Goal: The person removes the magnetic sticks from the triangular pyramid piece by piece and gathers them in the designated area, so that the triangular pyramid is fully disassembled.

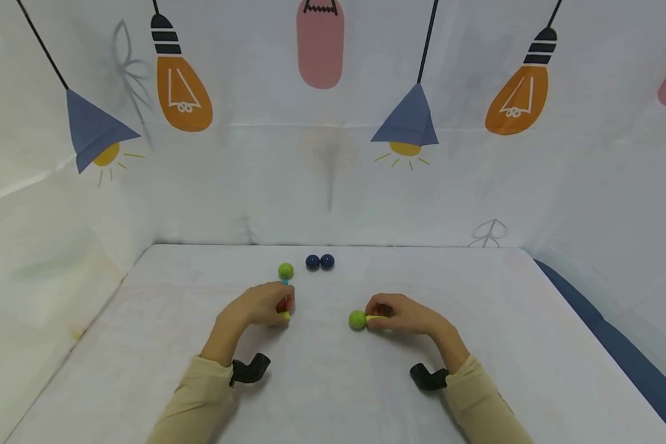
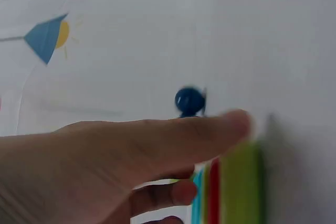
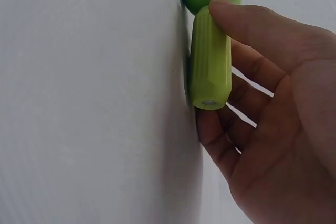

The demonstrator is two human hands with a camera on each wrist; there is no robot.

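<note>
My left hand (image 1: 282, 306) rests on the white table (image 1: 144, 345), its fingers curled round a bundle of coloured pegs (image 1: 286, 307). In the left wrist view the pegs (image 2: 231, 187) show blurred as green, red and blue stripes under my finger. A green ball (image 1: 285, 270) sits just beyond that hand, a short blue piece below it. My right hand (image 1: 375, 316) pinches a green peg (image 1: 357, 319) with a ball head that lies on the table. In the right wrist view my thumb (image 3: 247, 19) sits on that green peg (image 3: 210, 61).
Two dark blue balls (image 1: 319, 261) lie side by side toward the back middle of the table; one blue ball (image 2: 189, 100) shows past my left finger. A printed cloth wall (image 1: 333, 154) closes the back and sides. A dark blue edge (image 1: 616, 333) runs along the right.
</note>
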